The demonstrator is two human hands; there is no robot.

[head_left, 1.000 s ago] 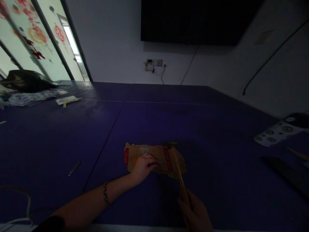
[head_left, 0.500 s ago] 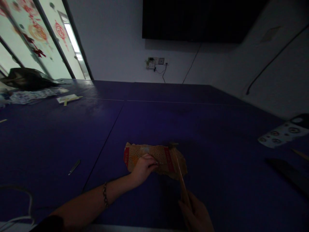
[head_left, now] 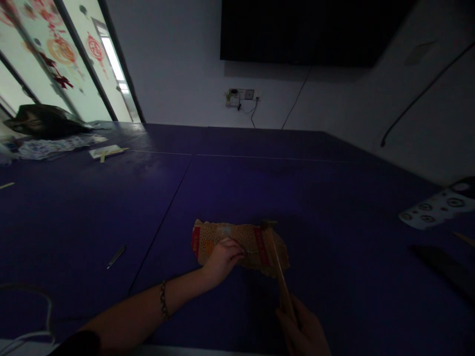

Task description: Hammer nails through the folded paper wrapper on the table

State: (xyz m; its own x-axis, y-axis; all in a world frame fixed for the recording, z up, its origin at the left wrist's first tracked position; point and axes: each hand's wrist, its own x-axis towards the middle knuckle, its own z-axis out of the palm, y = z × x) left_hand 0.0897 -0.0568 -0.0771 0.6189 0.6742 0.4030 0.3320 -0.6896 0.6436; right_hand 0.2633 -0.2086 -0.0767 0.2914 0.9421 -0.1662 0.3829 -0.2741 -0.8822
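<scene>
A torn piece of brown printed cardboard (head_left: 211, 237) with red bands lies flat on the purple table (head_left: 282, 188). My left hand (head_left: 223, 259) rests on its middle, fingers pinched together near a small thin shiny thing too dim to make out. My right hand (head_left: 305, 329) is wrapped round the lower part of the wooden handle of a hammer (head_left: 279, 269). The hammer's small head is over the cardboard's right part, beside the right red band; whether it touches the cardboard I cannot tell.
A slim metal tool (head_left: 117, 256) lies to the left, a white cable (head_left: 48, 316) at the lower left. At the right are a patterned white thing (head_left: 426, 212) and a dark flat object (head_left: 441, 267). A black bag (head_left: 44, 120) and a small white packet (head_left: 107, 152) sit back left.
The view has shifted very slightly. Both hands, the hammer and the cardboard keep nearly the same places relative to each other.
</scene>
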